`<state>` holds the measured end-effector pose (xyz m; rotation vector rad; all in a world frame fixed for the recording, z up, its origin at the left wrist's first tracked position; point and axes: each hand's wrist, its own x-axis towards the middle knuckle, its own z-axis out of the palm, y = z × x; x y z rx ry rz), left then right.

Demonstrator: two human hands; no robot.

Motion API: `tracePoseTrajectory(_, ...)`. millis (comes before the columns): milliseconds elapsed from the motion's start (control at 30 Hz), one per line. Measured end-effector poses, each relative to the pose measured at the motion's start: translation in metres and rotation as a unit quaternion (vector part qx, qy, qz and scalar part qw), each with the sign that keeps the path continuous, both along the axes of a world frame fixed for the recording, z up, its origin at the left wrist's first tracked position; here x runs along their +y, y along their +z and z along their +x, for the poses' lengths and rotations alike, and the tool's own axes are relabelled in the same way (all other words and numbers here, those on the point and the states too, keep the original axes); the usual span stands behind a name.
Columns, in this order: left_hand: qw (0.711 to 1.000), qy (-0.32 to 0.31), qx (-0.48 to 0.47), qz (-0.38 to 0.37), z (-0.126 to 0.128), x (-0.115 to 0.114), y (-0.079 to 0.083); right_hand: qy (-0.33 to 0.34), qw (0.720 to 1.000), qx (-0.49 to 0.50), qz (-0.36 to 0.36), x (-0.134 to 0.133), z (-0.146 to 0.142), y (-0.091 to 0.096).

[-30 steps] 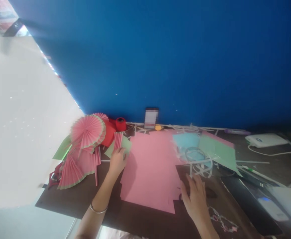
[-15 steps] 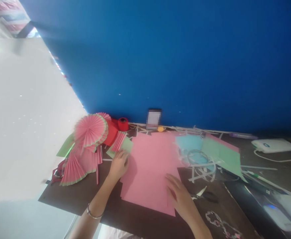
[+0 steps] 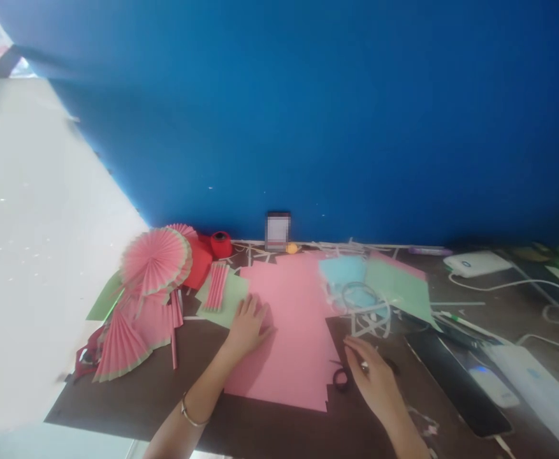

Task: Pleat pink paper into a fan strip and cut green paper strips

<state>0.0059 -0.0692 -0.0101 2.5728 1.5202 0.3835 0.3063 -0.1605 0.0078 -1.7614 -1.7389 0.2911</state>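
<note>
A person's left hand (image 3: 246,328) lies open, fingers spread, across the left edge of overlapping pink sheets (image 3: 296,319) at the middle of a dark tabletop (image 3: 164,408); the palm hides part of that edge. The right hand (image 3: 372,373) is beside the sheets' right edge, fingers extended and slightly bent, covering part of what look like scissors. A dark finger loop (image 3: 340,380) shows at its left and a bit of metal by the thumb, but whether the hand grips anything cannot be told. Both forearms are cut off by the lower border; a bangle (image 3: 193,413) circles the left one.

Left of the sheets, a pleated pink strip (image 3: 217,287) rests on green paper (image 3: 234,294), whose right side meets the pink. Farther left, folded paper fans (image 3: 155,258) overlap, partly concealing red material (image 3: 197,261) near a red roll (image 3: 220,245). Against the blue wall (image 3: 308,115), an upright object (image 3: 278,231) is pixelated beyond reading. Right of the sheets, pale strips (image 3: 372,319) tangle over blue paper (image 3: 341,269). A beaded item (image 3: 425,422) behind the right wrist is blurred, its shape indistinct.
</note>
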Motion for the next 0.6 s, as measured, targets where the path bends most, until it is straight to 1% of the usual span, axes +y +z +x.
tracePoseTrajectory(100, 1.0, 0.003, -0.015, 0.007, 0.004, -0.003, 0.001, 0.019, 1.0, -0.01, -0.015, 0.002, -0.012, -0.007)
tracePoseTrajectory(167, 0.999, 0.015, -0.027, 0.014, 0.003, -0.003, 0.002, 0.04, 0.999, -0.025, -0.024, 0.004, -0.025, -0.01)
tracePoseTrajectory(267, 0.996, 0.073, -0.038, 0.039, -0.003, -0.001, 0.001, 0.08, 0.995, -0.056, -0.027, 0.006, -0.045, -0.012)
tracePoseTrajectory(367, 0.989, 0.132, -0.029, 0.063, -0.01, 0.002, -0.003, 0.111, 0.99, -0.087, -0.019, 0.006, -0.06, -0.016)
tracePoseTrajectory(467, 0.987, 0.151, -0.018, 0.059, -0.015, 0.004, -0.007, 0.12, 0.984, -0.132, -0.009, 0.007, -0.068, -0.023)
tracePoseTrajectory(600, 0.983, 0.173, -0.011, 0.054, -0.018, 0.006, -0.009, 0.131, 0.973, -0.187, 0.005, 0.008, -0.071, -0.03)
